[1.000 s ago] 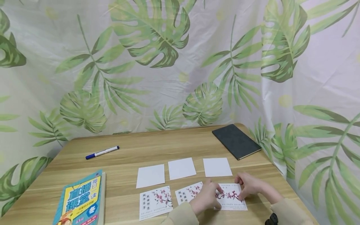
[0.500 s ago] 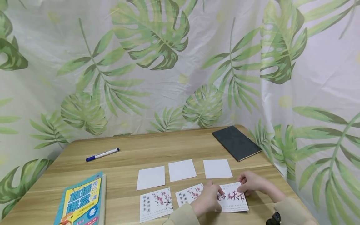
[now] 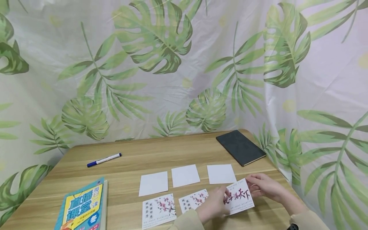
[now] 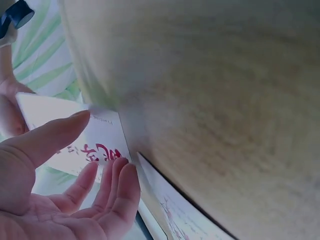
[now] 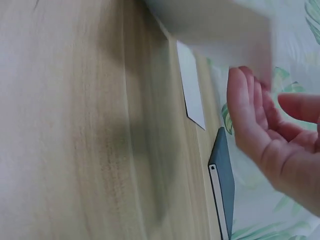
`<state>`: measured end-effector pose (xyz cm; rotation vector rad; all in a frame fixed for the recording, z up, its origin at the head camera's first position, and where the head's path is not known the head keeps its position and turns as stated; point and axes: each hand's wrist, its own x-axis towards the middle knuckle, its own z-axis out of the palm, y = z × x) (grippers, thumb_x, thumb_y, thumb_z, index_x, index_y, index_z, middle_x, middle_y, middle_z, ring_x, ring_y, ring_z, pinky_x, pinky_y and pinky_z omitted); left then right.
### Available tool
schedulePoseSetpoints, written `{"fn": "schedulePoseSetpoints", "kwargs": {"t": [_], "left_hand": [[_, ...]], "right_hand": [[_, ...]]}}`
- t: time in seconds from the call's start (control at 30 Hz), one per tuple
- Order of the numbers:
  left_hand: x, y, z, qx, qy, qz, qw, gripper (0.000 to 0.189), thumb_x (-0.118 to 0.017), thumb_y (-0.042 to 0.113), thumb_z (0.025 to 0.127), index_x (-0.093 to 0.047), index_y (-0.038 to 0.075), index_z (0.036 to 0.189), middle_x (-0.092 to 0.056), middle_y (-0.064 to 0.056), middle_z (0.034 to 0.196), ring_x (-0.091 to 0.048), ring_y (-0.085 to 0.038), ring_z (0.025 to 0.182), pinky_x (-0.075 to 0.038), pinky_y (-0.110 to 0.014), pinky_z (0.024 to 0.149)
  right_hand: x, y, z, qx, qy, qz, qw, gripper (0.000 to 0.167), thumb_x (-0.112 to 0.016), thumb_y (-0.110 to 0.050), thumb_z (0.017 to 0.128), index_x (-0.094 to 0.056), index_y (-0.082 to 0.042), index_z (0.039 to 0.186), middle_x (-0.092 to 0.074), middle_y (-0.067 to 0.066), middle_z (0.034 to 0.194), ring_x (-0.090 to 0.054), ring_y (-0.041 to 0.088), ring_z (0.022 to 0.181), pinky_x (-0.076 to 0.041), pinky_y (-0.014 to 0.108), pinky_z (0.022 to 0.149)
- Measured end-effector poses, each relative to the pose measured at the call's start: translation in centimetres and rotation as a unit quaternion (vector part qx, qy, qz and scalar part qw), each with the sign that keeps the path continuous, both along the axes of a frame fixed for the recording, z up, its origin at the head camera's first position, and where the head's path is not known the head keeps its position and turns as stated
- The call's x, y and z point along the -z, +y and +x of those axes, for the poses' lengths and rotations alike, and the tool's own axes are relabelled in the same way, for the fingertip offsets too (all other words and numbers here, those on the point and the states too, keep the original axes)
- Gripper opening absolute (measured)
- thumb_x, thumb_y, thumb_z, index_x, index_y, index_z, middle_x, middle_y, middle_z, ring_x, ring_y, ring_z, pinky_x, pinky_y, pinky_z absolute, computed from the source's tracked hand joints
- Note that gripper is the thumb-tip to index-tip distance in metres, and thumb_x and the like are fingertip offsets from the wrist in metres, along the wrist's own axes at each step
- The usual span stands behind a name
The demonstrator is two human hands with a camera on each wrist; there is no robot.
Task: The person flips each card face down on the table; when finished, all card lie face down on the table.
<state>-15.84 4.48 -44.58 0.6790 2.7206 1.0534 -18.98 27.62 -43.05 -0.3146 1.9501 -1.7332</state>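
Note:
In the head view, both hands hold a white card [image 3: 238, 196] with red Chinese calligraphy. It is tilted, its right side raised toward the right hand. My left hand [image 3: 213, 201] is at its left end, with thumb and fingertips at its edges in the left wrist view. By the card's upper right corner is my right hand [image 3: 263, 187], fingertips at its edge. The right wrist view shows the card's plain back [image 5: 230, 35]. Two cards printed with plum blossoms, one left [image 3: 159, 210] and one in the middle [image 3: 191, 200], lie beside it; the left forearm and hand partly cover the middle one.
Three blank white cards, left [image 3: 153, 183], middle [image 3: 185, 175] and right [image 3: 220, 174], form a row behind. A dark notebook [image 3: 241, 147] lies at back right, a blue-capped marker [image 3: 104, 159] at back left. A colourful book [image 3: 83, 206] lies at front left.
The calligraphy card was flat on the table; its right side has come up and it now tilts. The right hand has risen slightly with it, while the left hand stays near its left end.

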Motion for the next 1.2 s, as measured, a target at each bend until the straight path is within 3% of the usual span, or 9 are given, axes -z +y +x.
{"fn": "schedulePoseSetpoints", "kwargs": {"t": [0.13,0.3,0.43,0.67,0.9,1.0,1.1,1.2], "left_hand": [[0.1,-0.1,-0.4,0.016,-0.032,0.067,0.9971,0.033,-0.074,-0.002,0.066,-0.060,0.004,0.095,-0.063,-0.007,0.081,-0.055,-0.008,0.069,-0.046,-0.016,0.062],[-0.3,-0.2,-0.6,0.027,-0.066,0.145,0.9869,0.015,-0.066,0.006,0.081,-0.063,0.000,0.095,-0.066,-0.008,0.083,-0.058,-0.006,0.069,-0.048,-0.016,0.060],[-0.7,0.0,-0.5,0.018,-0.089,0.183,0.9788,0.018,-0.059,0.016,0.090,-0.065,0.001,0.098,-0.067,-0.010,0.083,-0.062,-0.011,0.069,-0.047,-0.018,0.055],[-1.2,0.2,-0.4,-0.005,-0.166,0.259,0.9517,0.031,-0.043,0.022,0.099,-0.061,-0.004,0.100,-0.070,-0.019,0.090,-0.070,-0.031,0.081,-0.056,-0.035,0.065],[-1.1,0.2,-0.5,-0.025,-0.205,0.316,0.9261,0.053,-0.031,0.031,0.103,-0.063,-0.010,0.098,-0.069,-0.028,0.090,-0.067,-0.044,0.085,-0.056,-0.048,0.073],[-1.1,0.0,-0.5,-0.035,-0.207,0.306,0.9287,0.061,-0.031,0.042,0.102,-0.064,-0.009,0.098,-0.069,-0.027,0.090,-0.068,-0.042,0.083,-0.057,-0.046,0.071],[-1.1,-0.3,-0.5,-0.041,-0.206,0.282,0.9364,0.065,-0.033,0.052,0.098,-0.063,-0.006,0.101,-0.070,-0.023,0.091,-0.069,-0.035,0.082,-0.058,-0.043,0.066],[-1.1,-0.5,-0.5,-0.047,-0.209,0.266,0.9399,0.064,-0.038,0.055,0.095,-0.062,-0.004,0.102,-0.070,-0.019,0.090,-0.070,-0.030,0.079,-0.058,-0.041,0.061]], "right_hand": [[0.2,0.0,0.1,-0.004,-0.007,-0.037,0.9993,0.030,-0.037,-0.021,0.102,-0.055,0.001,0.111,-0.066,0.001,0.095,-0.065,0.012,0.089,-0.056,0.030,0.079],[0.5,-0.3,0.2,-0.029,0.000,-0.060,0.9978,0.034,-0.037,-0.021,0.102,-0.050,0.006,0.119,-0.066,0.002,0.103,-0.065,0.014,0.096,-0.056,0.032,0.082],[0.6,-0.6,0.2,-0.042,0.017,-0.056,0.9974,0.039,-0.038,-0.018,0.101,-0.043,0.012,0.125,-0.065,0.000,0.105,-0.064,0.012,0.094,-0.055,0.029,0.079],[0.3,-1.4,0.1,-0.064,0.039,-0.025,0.9969,0.041,-0.043,-0.017,0.099,-0.039,0.013,0.127,-0.062,0.001,0.109,-0.062,0.014,0.096,-0.053,0.029,0.080],[0.5,-2.3,0.4,-0.075,0.047,-0.002,0.9961,0.033,-0.049,-0.016,0.096,-0.048,0.005,0.121,-0.059,0.001,0.110,-0.057,0.015,0.100,-0.050,0.032,0.084],[0.6,-2.5,0.5,-0.077,0.051,0.002,0.9957,0.033,-0.050,-0.018,0.096,-0.048,0.005,0.120,-0.059,0.003,0.110,-0.057,0.016,0.100,-0.052,0.034,0.083],[0.8,-2.8,0.6,-0.077,0.069,0.018,0.9945,0.033,-0.052,-0.018,0.095,-0.048,0.006,0.118,-0.059,0.006,0.107,-0.058,0.017,0.098,-0.055,0.037,0.079],[1.1,-3.0,0.6,-0.069,0.096,0.044,0.9920,0.032,-0.055,-0.017,0.094,-0.050,0.005,0.116,-0.058,0.008,0.104,-0.057,0.016,0.095,-0.055,0.040,0.077]]}}
